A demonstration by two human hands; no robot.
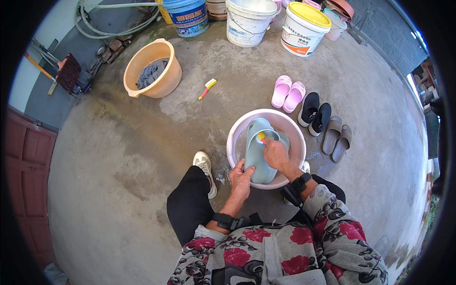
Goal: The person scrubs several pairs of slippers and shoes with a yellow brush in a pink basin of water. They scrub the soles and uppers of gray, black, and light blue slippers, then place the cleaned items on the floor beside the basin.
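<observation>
My left hand (241, 180) grips the near left edge, at the heel end, of a light blue-green slipper (258, 160). The slipper is tilted over a pale pink plastic basin (231, 142) that stands on the ground between my feet. In my right hand (277, 154) is a small scrubbing brush with a yellow head and red handle (262, 136); its white bristles meet the insole by the strap opening. Behind the held slipper, a second blue-green slipper (284, 138) lies partly hidden in the basin. The brush handle is mostly covered by my fingers.
Pink slides (288, 93), black shoes (314, 113) and brown slides (336, 138) stand right of the basin. Another brush (207, 89) lies on the concrete beyond. An orange tub (174, 76) holds grey cloth (152, 73). Several buckets (248, 28) line the far side.
</observation>
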